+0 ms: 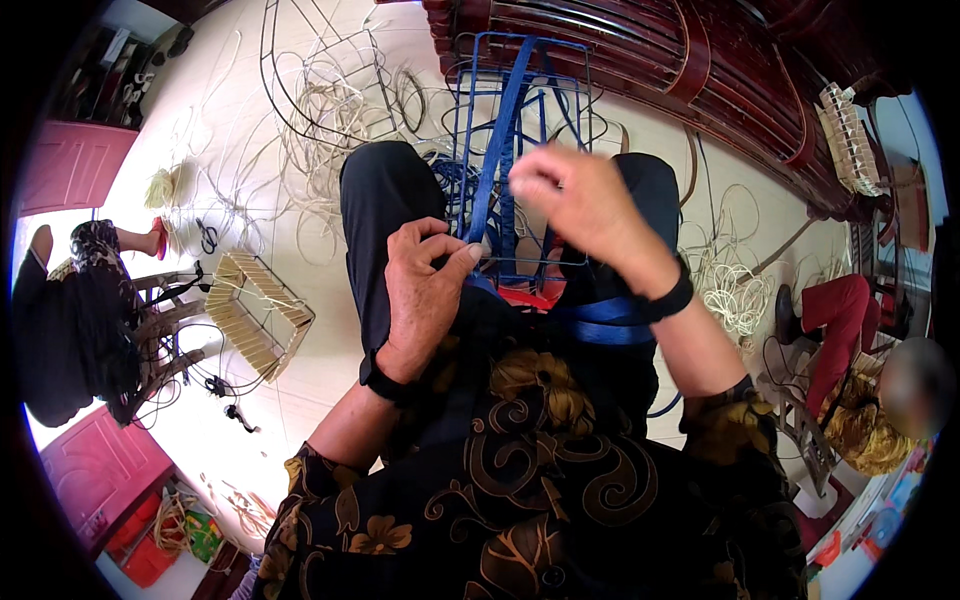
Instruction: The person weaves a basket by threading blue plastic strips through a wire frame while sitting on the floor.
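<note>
A wire frame (588, 95) with blue coating lies between my knees, crossed lengthwise by flat blue straps (513, 95). My left hand (420, 295) pinches a blue strap at the frame's near end, thumb and forefinger together at the wire. Above and right of it, my right hand (590, 215) is raised over the frame, slightly blurred, with curled fingers close to the straps; whatever they hold, if anything, is hidden. More blue strap (600, 330) lies loosely across my lap, below the frame.
Tangled pale cord (330, 115) and another wire frame (270, 40) lie ahead. A dark wooden bench (690, 60) stands at upper right. A woven pale frame (255, 315) is at left. Seated people are left (60, 340) and right (835, 320); pink doors (90, 470) are at left.
</note>
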Motion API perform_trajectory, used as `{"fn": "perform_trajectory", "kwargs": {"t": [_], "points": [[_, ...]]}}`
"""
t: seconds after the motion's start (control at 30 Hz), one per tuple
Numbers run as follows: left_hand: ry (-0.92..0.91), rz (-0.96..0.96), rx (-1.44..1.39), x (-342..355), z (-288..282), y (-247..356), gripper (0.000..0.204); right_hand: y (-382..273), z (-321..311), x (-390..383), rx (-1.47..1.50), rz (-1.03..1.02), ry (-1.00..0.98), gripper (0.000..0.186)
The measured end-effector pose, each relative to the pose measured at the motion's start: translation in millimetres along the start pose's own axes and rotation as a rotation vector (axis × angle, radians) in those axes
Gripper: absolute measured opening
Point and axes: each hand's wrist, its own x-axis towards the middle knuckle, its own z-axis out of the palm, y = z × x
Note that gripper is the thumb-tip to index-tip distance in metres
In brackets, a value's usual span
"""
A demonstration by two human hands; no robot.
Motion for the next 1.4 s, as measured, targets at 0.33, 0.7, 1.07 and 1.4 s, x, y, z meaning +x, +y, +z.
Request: {"fn": "perform_trajectory", "kwargs": {"t": [0.33, 0.7, 1.07, 1.4], "points": [[-0.068, -0.09, -0.183, -4, 17, -9, 0.017, -12, 45, -19, 0.233, 0.208, -0.137, 0.029], [-0.141, -0.269, -0.446, -7, 7, -24, 0.022, -12, 58, -20, 0.236, 0.214, -0.109, 0.031], [-0.409, -0.425, -0.686, -1, 1, -36, 0.012, -13, 61, -20, 0.268, 0.253, -0.124, 0.033], [-0.331, -0.315, -0.627, -5, 6, -43, 0.005, -19, 61, -17, 0.265, 0.26, -0.169, 0.026]]}}
